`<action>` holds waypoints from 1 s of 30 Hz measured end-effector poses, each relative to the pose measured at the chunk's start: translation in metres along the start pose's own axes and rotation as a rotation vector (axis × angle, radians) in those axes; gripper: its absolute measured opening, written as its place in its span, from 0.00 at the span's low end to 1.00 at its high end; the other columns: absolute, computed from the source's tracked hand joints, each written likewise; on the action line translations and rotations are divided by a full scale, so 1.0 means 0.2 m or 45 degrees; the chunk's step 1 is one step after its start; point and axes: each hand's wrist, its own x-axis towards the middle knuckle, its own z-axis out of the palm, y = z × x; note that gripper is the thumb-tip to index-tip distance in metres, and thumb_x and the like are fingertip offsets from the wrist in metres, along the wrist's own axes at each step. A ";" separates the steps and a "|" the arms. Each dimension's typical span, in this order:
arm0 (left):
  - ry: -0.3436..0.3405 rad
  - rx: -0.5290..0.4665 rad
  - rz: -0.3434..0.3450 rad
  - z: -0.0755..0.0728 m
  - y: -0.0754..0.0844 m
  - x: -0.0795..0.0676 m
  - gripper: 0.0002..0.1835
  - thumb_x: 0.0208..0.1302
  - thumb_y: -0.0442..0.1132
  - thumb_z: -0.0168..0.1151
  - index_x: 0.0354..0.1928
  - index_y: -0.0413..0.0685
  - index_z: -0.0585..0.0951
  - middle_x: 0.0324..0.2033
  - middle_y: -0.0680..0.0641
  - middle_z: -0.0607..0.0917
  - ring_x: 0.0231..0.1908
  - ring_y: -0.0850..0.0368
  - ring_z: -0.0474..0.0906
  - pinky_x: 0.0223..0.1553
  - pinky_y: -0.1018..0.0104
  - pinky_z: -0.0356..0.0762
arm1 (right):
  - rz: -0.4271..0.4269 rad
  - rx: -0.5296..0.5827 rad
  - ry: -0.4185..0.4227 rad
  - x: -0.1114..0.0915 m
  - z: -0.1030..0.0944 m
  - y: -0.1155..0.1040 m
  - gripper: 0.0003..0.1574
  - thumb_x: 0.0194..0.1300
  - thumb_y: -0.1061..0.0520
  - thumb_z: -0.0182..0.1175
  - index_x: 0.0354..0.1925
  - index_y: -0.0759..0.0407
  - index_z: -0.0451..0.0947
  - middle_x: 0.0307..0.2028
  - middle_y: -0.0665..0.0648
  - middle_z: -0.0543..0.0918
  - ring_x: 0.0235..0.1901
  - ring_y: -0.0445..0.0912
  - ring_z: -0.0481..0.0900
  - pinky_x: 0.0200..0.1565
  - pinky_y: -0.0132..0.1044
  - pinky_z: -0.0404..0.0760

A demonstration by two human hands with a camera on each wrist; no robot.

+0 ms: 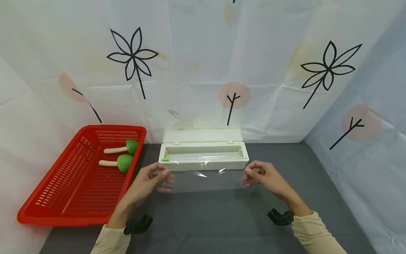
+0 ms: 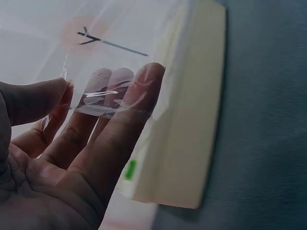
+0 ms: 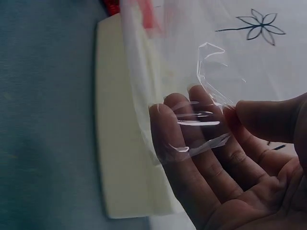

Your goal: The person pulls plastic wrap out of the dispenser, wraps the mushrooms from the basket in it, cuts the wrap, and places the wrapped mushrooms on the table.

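A sheet of clear plastic wrap (image 1: 206, 181) stretches between both hands, in front of a white wrap dispenser box (image 1: 203, 165) whose lid (image 1: 203, 135) stands raised at the back. My left hand (image 1: 152, 180) pinches one end of the film between thumb and index finger; the other fingers lie behind it, seen through the film (image 2: 103, 98) in the left wrist view. At the other end, my right hand (image 1: 264, 176) pinches the film's corner with thumb and index finger, as the right wrist view of the film (image 3: 196, 120) shows. A green slider (image 1: 165, 159) sits at the box's left front.
A red plastic basket (image 1: 76, 220) stands at the left, close to the left forearm. In it lie two green-capped toy mushrooms (image 1: 124, 163) with pale stems. Dark grey cloth (image 1: 215, 225) covers the table, and a white printed curtain (image 1: 196, 63) rises behind the box.
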 end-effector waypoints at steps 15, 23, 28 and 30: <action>-0.061 0.106 -0.132 0.00 -0.27 -0.08 0.14 0.75 0.37 0.60 0.49 0.28 0.78 0.47 0.28 0.84 0.50 0.40 0.85 0.52 0.61 0.81 | 0.105 0.003 0.015 -0.09 0.14 0.29 0.14 0.75 0.61 0.59 0.43 0.75 0.79 0.40 0.69 0.86 0.42 0.53 0.87 0.48 0.43 0.84; -0.141 0.252 -0.103 0.00 -0.33 -0.11 0.13 0.73 0.40 0.63 0.47 0.34 0.84 0.49 0.34 0.86 0.50 0.41 0.83 0.50 0.63 0.81 | -0.191 -0.150 0.146 -0.15 0.18 0.36 0.06 0.68 0.66 0.65 0.39 0.71 0.85 0.42 0.66 0.86 0.43 0.48 0.86 0.45 0.33 0.83; -0.264 0.330 -0.020 -0.01 -0.35 -0.12 0.10 0.70 0.38 0.66 0.43 0.36 0.86 0.50 0.35 0.84 0.51 0.46 0.82 0.51 0.67 0.79 | -0.307 -0.346 0.103 -0.19 0.19 0.40 0.02 0.64 0.65 0.69 0.35 0.59 0.88 0.40 0.58 0.87 0.44 0.50 0.84 0.51 0.36 0.80; -0.311 0.398 0.018 -0.01 -0.36 -0.12 0.09 0.69 0.39 0.68 0.41 0.40 0.87 0.50 0.37 0.84 0.52 0.47 0.81 0.52 0.67 0.78 | -0.312 -0.459 0.075 -0.20 0.19 0.40 0.04 0.64 0.62 0.71 0.35 0.52 0.88 0.40 0.53 0.87 0.46 0.50 0.83 0.52 0.40 0.79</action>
